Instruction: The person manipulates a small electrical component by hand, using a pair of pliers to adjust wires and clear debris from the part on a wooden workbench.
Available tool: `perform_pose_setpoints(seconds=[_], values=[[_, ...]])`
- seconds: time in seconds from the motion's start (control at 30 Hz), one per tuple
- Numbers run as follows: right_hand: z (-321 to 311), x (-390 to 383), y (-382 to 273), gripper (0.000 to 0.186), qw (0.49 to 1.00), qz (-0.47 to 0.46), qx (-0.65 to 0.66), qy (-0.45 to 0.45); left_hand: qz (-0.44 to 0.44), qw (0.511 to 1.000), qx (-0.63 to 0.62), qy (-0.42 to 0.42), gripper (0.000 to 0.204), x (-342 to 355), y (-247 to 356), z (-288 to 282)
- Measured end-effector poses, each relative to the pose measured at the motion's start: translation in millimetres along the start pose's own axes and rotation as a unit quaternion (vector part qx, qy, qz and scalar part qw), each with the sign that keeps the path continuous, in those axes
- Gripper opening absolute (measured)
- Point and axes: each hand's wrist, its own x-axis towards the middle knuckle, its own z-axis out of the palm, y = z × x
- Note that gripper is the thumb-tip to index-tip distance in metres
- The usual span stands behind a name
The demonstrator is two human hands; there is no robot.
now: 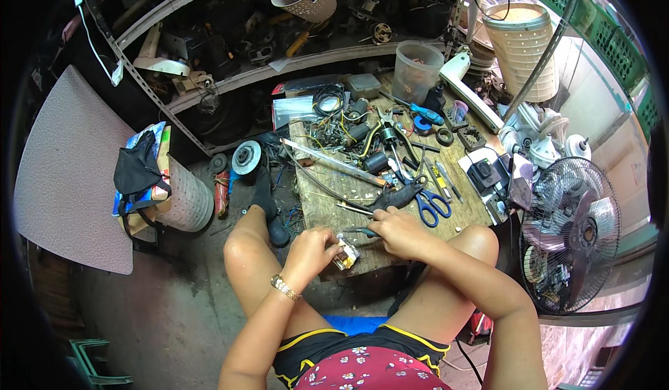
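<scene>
My left hand, a gold-coloured watch on its wrist, closes its fingers around a small white and yellowish part at the bench's near edge. Its exact kind is too small to make out. Just to the right, my right hand grips a slim dark-greenish hand tool, its tip pointing left and close above the part. My fingers hide most of the tool's handle. Beyond my right hand lie blue-handled scissors and a black-handled tool with a metal shaft.
The wooden bench carries pliers, a blue screwdriver, wires and loose parts. A fan stands at the right. An angle grinder lies on the floor at left, near a perforated bin. Shelving runs behind.
</scene>
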Motion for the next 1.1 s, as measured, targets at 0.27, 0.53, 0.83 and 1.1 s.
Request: perform_pose_setpoints(seconds=[0.27, 0.53, 0.83, 1.1], values=[[43.4, -31.6, -10.1, 0.022, 0.998, -0.015, -0.049, 0.037, -0.036, 0.985, 0.023, 0.168, 0.017, -1.4, 8.3, 32.2], [41.5, -33.9, -13.7, 0.018, 0.991, -0.025, -0.111, 0.075, -0.161, 0.973, -0.166, -0.016, 0.012, 23.5, -34.9, 14.6], [62.2, -41.0, 0.6, 0.023, 0.996, 0.003, -0.047, 0.077, -0.073, 0.982, -0.169, -0.039, 0.016, 14.1, -42.5, 10.3], [65.0, -37.8, -5.3, 0.021, 0.975, 0.061, -0.193, 0.090, -0.004, 0.999, 0.002, -0.041, 0.014, 10.3, -6.5, -1.6]])
